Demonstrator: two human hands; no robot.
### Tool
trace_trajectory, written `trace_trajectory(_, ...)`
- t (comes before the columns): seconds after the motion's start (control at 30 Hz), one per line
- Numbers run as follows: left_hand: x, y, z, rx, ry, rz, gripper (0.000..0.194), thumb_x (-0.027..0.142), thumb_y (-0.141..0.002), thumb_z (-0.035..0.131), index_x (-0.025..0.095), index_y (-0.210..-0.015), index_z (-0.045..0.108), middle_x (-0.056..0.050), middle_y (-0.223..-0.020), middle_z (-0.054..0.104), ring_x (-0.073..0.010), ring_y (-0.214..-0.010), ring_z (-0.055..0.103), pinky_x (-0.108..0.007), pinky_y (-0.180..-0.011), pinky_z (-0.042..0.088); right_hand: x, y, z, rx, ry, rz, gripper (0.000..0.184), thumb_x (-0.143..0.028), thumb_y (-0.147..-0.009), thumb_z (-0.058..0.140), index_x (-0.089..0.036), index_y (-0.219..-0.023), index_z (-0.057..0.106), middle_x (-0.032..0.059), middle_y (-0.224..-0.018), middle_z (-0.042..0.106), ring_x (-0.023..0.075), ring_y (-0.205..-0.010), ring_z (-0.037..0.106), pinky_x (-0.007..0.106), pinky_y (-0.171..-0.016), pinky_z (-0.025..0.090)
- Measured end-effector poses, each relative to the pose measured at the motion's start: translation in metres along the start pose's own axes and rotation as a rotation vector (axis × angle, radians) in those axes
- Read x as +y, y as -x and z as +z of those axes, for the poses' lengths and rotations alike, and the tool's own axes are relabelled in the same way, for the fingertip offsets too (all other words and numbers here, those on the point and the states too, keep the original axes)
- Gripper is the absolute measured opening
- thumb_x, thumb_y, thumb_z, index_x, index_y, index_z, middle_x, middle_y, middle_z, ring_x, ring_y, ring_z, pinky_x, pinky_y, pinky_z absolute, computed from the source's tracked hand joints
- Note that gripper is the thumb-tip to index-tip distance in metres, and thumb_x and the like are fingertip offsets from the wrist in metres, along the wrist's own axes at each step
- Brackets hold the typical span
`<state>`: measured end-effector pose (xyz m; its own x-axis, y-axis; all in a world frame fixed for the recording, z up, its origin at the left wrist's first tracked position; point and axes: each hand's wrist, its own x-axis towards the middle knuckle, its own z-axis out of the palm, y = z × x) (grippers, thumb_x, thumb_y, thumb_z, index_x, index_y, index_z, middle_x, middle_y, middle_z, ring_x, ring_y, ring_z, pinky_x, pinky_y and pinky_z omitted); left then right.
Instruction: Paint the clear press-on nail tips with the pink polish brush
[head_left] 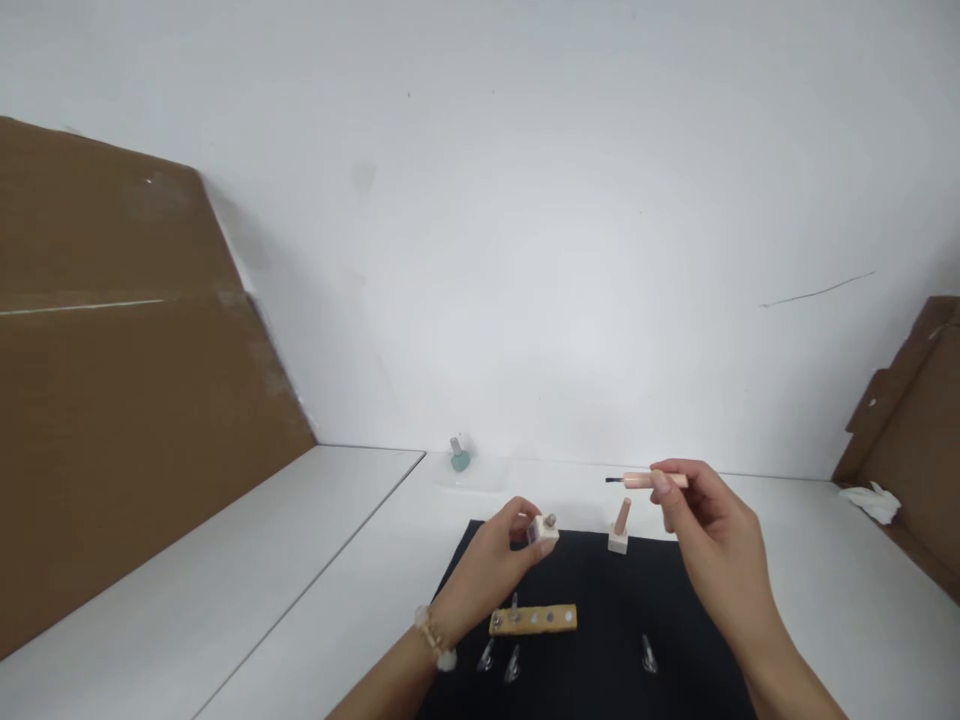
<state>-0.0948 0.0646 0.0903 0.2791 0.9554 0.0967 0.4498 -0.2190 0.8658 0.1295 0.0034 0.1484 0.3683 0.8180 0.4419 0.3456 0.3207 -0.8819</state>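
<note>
My left hand point(504, 545) grips a small white square nail polish bottle point(545, 533), tilted, its neck uncapped. In my right hand point(712, 520) is a pale pink nail polish cap with brush point(637, 481), held level between thumb and fingers. Its dark bristles point left, apart from the bottle and a little above it. Between my hands a second white bottle with a pink cap point(619, 535) stands upright on the black mat point(600, 650). Below my left hand lies a yellow strip point(536, 620) with several small round spots and a clear nail tip standing on it.
Loose clear nail tips point(649, 655) lie on the mat. A teal nail polish bottle point(460, 459) stands by the wall. Cardboard panels point(135, 380) close off both sides, and a crumpled white tissue point(872, 502) lies at the right.
</note>
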Motion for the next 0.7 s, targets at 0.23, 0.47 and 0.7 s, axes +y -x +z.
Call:
trace_trajectory(0.23, -0.042, -0.017, 0.011, 0.032, -0.09, -0.091, 0.018, 0.018, -0.065, 0.071, 0.022, -0.08, 0.062, 0.004, -0.077, 0.06, -0.0198, -0.075, 0.059, -0.031, -0.072, 0.048, -0.004, -0.004, -0.012, 0.074, 0.044, -0.002, 0.03, -0.054, -0.093, 0.067, -0.024, -0.092, 0.073, 0.0022, -0.079, 0.072, 0.0154, -0.061, 0.055, 0.025, -0.056, 0.05)
trace_trajectory(0.47, -0.062, -0.024, 0.019, 0.02, -0.085, -0.135, 0.016, 0.012, -0.065, 0.066, 0.021, -0.078, 0.062, 0.005, -0.069, 0.061, -0.0177, -0.069, 0.06, -0.028, -0.069, 0.049, -0.006, -0.002, -0.01, 0.066, 0.078, -0.06, 0.028, -0.051, -0.095, 0.066, -0.024, -0.093, 0.073, -0.0001, -0.072, 0.069, 0.0146, -0.057, 0.053, 0.027, -0.058, 0.051)
trace_trajectory(0.7, -0.044, -0.009, 0.007, 0.108, -0.128, -0.122, 0.04, 0.021, -0.069, 0.068, 0.018, -0.109, 0.067, -0.006, -0.099, 0.068, -0.0264, -0.091, 0.065, -0.039, -0.087, 0.052, -0.009, 0.0, -0.007, -0.002, 0.007, -0.083, 0.026, -0.048, -0.096, 0.066, -0.023, -0.092, 0.072, 0.0049, -0.082, 0.077, 0.0194, -0.068, 0.069, 0.026, -0.053, 0.054)
